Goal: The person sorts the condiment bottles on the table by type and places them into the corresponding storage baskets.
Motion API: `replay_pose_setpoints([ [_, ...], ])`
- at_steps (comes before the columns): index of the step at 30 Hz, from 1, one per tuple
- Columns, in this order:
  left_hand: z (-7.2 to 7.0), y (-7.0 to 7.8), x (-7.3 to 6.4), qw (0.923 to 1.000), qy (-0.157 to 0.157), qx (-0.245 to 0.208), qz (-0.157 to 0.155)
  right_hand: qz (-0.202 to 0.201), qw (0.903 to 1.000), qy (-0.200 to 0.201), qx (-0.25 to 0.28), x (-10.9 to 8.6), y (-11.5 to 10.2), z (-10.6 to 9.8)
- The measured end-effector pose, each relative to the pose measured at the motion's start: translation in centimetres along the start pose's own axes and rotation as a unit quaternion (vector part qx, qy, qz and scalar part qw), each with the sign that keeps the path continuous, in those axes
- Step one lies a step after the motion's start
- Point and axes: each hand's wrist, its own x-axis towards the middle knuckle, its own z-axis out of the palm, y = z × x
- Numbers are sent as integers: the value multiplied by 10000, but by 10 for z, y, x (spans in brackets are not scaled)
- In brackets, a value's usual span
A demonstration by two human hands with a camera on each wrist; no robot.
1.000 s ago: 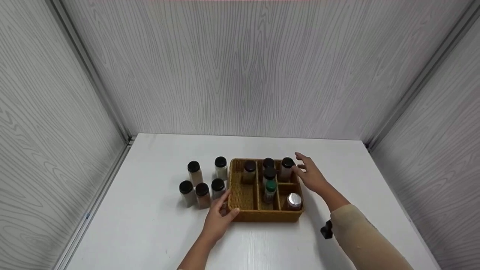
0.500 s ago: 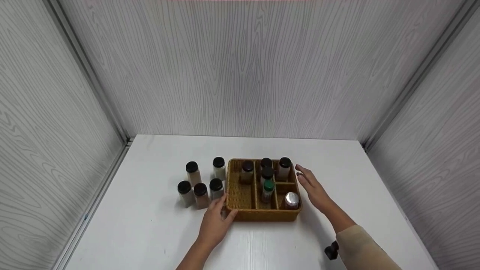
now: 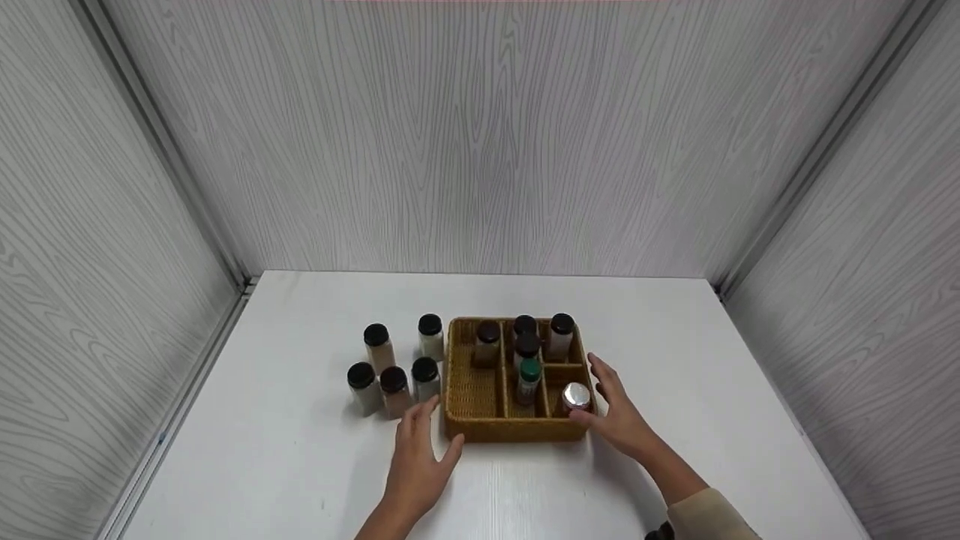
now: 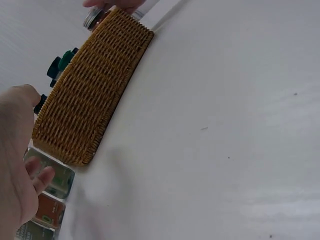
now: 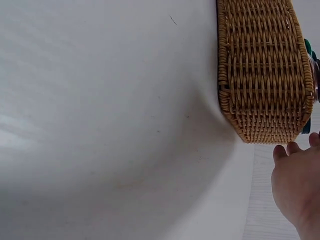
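A brown wicker basket (image 3: pixel 471 390) with several compartments stands on the white table. Upright inside it are a green-capped spice jar (image 3: pixel 529 382), several black-capped ones and, at front right, a silver-capped jar (image 3: pixel 576 396). My left hand (image 3: pixel 417 466) hovers off the basket's front left corner, thumb and fingers spread, holding nothing. In the left wrist view its fingers (image 4: pixel 44 180) overlap the jars beside the basket. My right hand (image 3: pixel 624 421) is at the front right corner, thumb overlapping the silver-capped jar's lower edge and fingers extended along the outer right side.
Left of the basket, several black-capped jars of pale and reddish contents, such as a reddish one (image 3: pixel 395 397), stand grouped on the table (image 3: pixel 262 450). Grey wood-grain panels (image 3: pixel 480 150) wall in the back and both sides.
My right hand has moved from the far right jar down along the basket's side to its front right corner. My left hand has come away from the basket's left edge.
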Motion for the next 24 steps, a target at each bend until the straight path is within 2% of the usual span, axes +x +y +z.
replay_pose_setpoints([
  [6,-15,-3,-1,10000,-7,80,-17,182,9996,-128,-196,2,6,2],
  [14,-37,-15,10,9980,526,133,312,444,9983,-267,-267,4,7,4],
  [20,-68,-30,28,9956,834,69,425,442,9978,-281,-400,5,6,2],
  [24,-92,-44,42,9967,723,94,369,397,9959,-278,-759,4,6,0],
])
